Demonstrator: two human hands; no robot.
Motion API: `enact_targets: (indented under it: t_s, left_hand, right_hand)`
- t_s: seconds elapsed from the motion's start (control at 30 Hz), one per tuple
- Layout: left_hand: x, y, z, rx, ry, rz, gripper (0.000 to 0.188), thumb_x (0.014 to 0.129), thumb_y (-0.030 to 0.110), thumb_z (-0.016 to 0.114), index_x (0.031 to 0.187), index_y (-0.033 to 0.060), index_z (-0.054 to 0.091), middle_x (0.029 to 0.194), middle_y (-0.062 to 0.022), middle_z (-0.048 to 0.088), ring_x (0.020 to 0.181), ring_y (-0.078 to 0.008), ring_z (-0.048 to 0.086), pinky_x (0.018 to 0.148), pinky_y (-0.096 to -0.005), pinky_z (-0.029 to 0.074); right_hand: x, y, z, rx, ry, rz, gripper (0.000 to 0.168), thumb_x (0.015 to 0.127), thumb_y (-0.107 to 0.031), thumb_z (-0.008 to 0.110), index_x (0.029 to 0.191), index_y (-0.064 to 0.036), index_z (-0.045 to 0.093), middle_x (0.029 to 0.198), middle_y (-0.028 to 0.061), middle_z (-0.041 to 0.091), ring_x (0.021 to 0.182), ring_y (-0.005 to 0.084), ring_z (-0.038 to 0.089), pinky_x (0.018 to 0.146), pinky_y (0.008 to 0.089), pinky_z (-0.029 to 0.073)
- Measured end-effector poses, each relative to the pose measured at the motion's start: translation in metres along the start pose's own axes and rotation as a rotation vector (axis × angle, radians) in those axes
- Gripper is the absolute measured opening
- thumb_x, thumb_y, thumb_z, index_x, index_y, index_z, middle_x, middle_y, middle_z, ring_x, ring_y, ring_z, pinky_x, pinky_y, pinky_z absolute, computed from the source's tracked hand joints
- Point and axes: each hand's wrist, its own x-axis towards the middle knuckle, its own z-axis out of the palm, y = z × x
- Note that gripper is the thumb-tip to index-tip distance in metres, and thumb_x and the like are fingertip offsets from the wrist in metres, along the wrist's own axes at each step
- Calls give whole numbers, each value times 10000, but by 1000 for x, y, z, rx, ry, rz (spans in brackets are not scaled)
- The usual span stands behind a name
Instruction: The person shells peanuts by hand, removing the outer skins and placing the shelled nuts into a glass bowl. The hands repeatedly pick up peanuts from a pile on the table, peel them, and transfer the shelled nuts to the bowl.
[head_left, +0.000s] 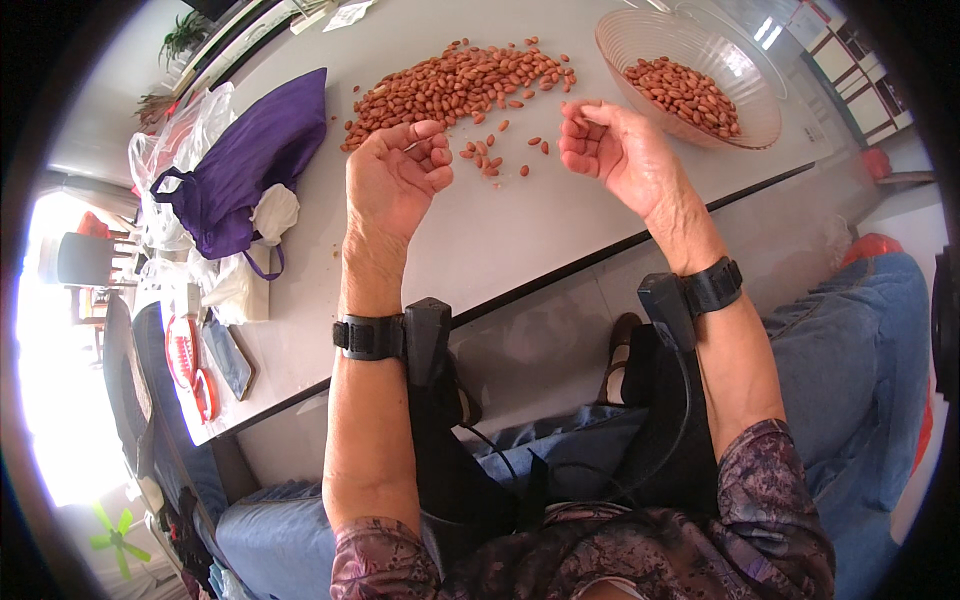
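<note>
A long heap of shelled red-skinned peanuts (450, 84) is spread over the pale tabletop (480, 247). Several loose peanuts (484, 159) lie scattered between my hands. My left hand (401, 169) hovers at the near edge of the heap, palm turned inward and fingers curled. To the right, my right hand (615, 146) is raised beside the bowl, its fingers curled and thumb near the index finger. Whether either hand holds a peanut is hidden by the fingers. The clear ribbed bowl (761, 112) contains more peanuts (686, 96).
At left, a purple cloth bag (259, 161) lies against clear plastic bags (161, 202). A phone (227, 358) and a red-and-white object (182, 351) rest near the table's left end. The table's dark front edge (555, 277) runs below my forearms. Blue denim-like fabric (847, 360) covers the seat.
</note>
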Motion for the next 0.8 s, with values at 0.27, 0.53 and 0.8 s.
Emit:
enact_targets:
  t_s: [0.27, 0.53, 0.8]
  left_hand:
    - [9, -23, 6, 1043, 175, 312, 117, 819, 94, 621, 854, -18, 629, 663, 0, 539, 540, -86, 454, 480, -222, 349]
    - [19, -47, 8, 1742, 243, 541, 105, 809, 93, 589, 827, -9, 607, 846, -185, 640, 811, -336, 616, 707, -422, 479]
    - [17, -31, 15, 955, 222, 223, 55, 794, 28, 579, 787, -27, 580, 752, -121, 599, 611, -145, 518, 466, -256, 374]
  right_hand:
    - [3, 18, 11, -872, 91, -216, 233, 831, -226, 662, 892, -6, 616, 771, 33, 603, 731, 145, 575, 614, 274, 468]
    - [5, 46, 22, -1642, 107, -519, 230, 764, -185, 722, 891, -32, 606, 828, 127, 616, 758, 283, 616, 668, 382, 484]
    - [11, 50, 18, -1492, 102, -535, 198, 805, -156, 654, 867, 12, 570, 869, 207, 610, 752, 339, 618, 650, 395, 503]
